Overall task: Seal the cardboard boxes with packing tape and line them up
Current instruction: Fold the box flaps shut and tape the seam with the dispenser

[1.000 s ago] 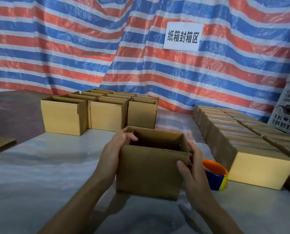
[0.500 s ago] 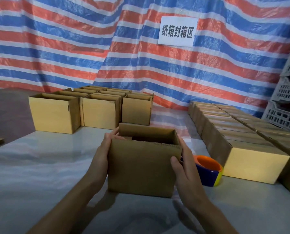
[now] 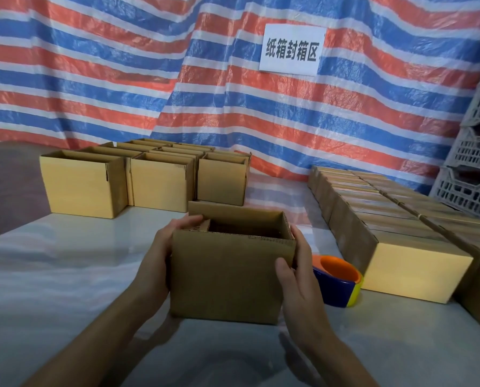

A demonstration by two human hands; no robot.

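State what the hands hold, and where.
The open brown cardboard box: left hand grips its left side, fingers over the rim; right hand grips its right side.

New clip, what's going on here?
A person holds a box between the left hand and right hand on the table; its top is open, not yet taped. A tape dispenser sits just right of it. Open boxes wait behind left; closed boxes stand in rows right.

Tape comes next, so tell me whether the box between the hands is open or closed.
Open. The box shows its dark inside; the far flap stands upright, and the left hand holds a side flap folded inward.
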